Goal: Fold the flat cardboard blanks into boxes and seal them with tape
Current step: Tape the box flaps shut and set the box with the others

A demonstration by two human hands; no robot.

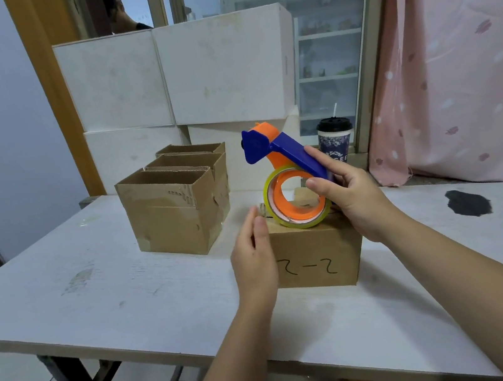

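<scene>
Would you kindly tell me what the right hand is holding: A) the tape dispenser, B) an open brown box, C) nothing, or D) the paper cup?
A: the right hand grips the blue handle of the tape dispenser, held just above the closed box.

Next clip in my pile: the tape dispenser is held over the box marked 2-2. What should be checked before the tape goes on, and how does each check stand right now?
1. Grip: the right hand holds the tape dispenser by its blue handle: ok.
2. Support: the left hand lies flat against the left side of the box: ok.
3. Top flaps closed and flush: cannot tell, the dispenser hides the seam.
4. Tape left on the tape roll: ok, a thin layer.
5. Free tape end ready: cannot tell.
6. Room to work: the open boxes stand apart to the left: ok.
</scene>
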